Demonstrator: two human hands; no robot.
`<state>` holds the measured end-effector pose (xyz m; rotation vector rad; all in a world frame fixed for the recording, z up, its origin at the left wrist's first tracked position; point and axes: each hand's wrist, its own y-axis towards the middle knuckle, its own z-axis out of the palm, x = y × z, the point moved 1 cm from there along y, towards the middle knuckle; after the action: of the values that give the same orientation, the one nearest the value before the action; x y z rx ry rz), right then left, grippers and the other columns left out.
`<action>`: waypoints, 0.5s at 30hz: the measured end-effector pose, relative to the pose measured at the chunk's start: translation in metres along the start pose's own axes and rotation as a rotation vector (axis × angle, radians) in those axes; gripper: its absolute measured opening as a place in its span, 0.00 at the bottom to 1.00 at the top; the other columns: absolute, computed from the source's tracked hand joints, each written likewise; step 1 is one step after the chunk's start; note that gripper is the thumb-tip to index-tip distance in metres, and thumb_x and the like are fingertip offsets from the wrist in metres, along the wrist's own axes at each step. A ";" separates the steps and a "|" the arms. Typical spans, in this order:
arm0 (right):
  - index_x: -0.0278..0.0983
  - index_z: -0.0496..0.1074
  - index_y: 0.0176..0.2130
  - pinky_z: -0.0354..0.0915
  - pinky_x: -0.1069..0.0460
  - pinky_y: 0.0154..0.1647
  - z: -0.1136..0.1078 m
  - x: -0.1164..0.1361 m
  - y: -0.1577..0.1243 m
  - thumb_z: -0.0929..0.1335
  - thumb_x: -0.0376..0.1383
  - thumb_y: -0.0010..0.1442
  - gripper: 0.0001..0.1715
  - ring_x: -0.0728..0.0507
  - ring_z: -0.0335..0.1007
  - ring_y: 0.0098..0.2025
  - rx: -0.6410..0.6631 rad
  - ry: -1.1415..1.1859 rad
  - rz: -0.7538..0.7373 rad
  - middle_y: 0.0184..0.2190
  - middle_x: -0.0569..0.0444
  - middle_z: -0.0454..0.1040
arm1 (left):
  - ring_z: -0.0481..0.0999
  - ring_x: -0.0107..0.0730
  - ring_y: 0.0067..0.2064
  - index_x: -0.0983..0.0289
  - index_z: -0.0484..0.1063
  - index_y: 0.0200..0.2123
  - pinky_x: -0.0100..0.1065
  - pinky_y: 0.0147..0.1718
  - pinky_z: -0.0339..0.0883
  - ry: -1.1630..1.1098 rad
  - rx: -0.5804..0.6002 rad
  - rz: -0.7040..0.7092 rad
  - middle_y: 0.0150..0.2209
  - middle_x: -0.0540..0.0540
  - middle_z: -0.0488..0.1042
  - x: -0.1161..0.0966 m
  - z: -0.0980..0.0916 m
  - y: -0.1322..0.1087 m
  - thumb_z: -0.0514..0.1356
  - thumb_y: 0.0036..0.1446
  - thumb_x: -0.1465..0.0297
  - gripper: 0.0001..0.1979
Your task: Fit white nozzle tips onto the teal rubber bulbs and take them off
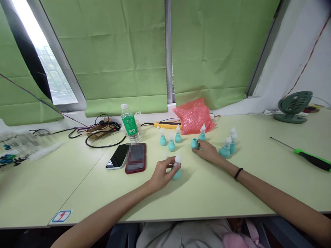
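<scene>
Near the table's front, my left hand (160,175) pinches a teal nasal aspirator (177,175) around its white nozzle; the bulb is low at the tabletop. Farther back and to the right, my right hand (209,151) has its fingers against the side of a teal bulb (194,143) whose top opening shows, with no nozzle on it. Just behind that hand stands another aspirator (202,134). Several more, such as one aspirator (171,144), stand upright between the hands and the wall. Right of my right wrist, two aspirators (224,151) stand close together.
Two phones (136,158) lie left of my hands, with a water bottle (130,125) behind them. Tangled black cables (103,127), a yellow tool (168,124) and a pink bubble-wrap bag (195,117) line the back. At right are a screwdriver (310,158) and a green fan (293,105).
</scene>
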<state>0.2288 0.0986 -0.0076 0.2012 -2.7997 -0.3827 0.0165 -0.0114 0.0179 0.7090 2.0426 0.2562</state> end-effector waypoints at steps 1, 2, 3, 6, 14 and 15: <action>0.36 0.60 0.44 0.56 0.52 0.26 -0.002 0.002 -0.001 0.62 0.49 0.46 0.29 0.41 0.63 0.35 -0.030 -0.018 0.004 0.37 0.48 0.66 | 0.66 0.26 0.31 0.67 0.65 0.35 0.27 0.31 0.62 0.026 -0.020 0.001 0.31 0.54 0.68 0.000 0.000 0.000 0.48 0.53 0.65 0.13; 0.36 0.58 0.47 0.56 0.52 0.27 -0.005 0.004 -0.003 0.62 0.50 0.45 0.32 0.40 0.63 0.35 -0.092 -0.031 0.011 0.39 0.47 0.64 | 0.65 0.26 0.30 0.68 0.65 0.35 0.27 0.30 0.62 0.061 -0.044 0.003 0.30 0.53 0.68 0.001 -0.001 0.000 0.48 0.53 0.65 0.13; 0.36 0.55 0.48 0.56 0.51 0.27 -0.009 0.008 -0.005 0.63 0.50 0.44 0.36 0.40 0.63 0.35 -0.173 -0.035 0.020 0.41 0.46 0.62 | 0.65 0.26 0.30 0.68 0.65 0.35 0.27 0.30 0.61 0.101 -0.066 0.006 0.29 0.53 0.68 0.001 -0.002 0.001 0.48 0.53 0.65 0.13; 0.35 0.56 0.47 0.55 0.52 0.27 -0.024 0.022 -0.016 0.62 0.49 0.46 0.32 0.42 0.63 0.33 -0.382 0.090 -0.024 0.40 0.45 0.61 | 0.64 0.27 0.29 0.68 0.65 0.35 0.27 0.29 0.59 0.208 -0.099 0.016 0.28 0.53 0.68 0.000 -0.003 0.001 0.48 0.53 0.65 0.13; 0.34 0.57 0.22 0.49 0.57 0.19 -0.023 0.069 -0.063 0.53 0.46 0.57 0.21 0.53 0.50 0.19 0.392 0.906 -0.493 0.16 0.59 0.56 | 0.66 0.28 0.30 0.67 0.65 0.35 0.28 0.31 0.57 0.254 0.106 0.083 0.30 0.54 0.69 0.000 0.002 -0.001 0.46 0.55 0.66 0.13; 0.35 0.55 0.21 0.48 0.57 0.19 -0.021 0.072 -0.066 0.54 0.46 0.57 0.21 0.54 0.49 0.18 0.412 0.942 -0.481 0.16 0.60 0.55 | 0.66 0.28 0.31 0.67 0.65 0.36 0.28 0.32 0.57 0.245 0.123 0.092 0.30 0.54 0.69 0.000 0.002 -0.001 0.45 0.55 0.66 0.13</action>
<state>0.1743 0.0177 0.0134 0.8896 -1.8326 0.1778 0.0181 -0.0127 0.0163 0.8849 2.2761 0.2838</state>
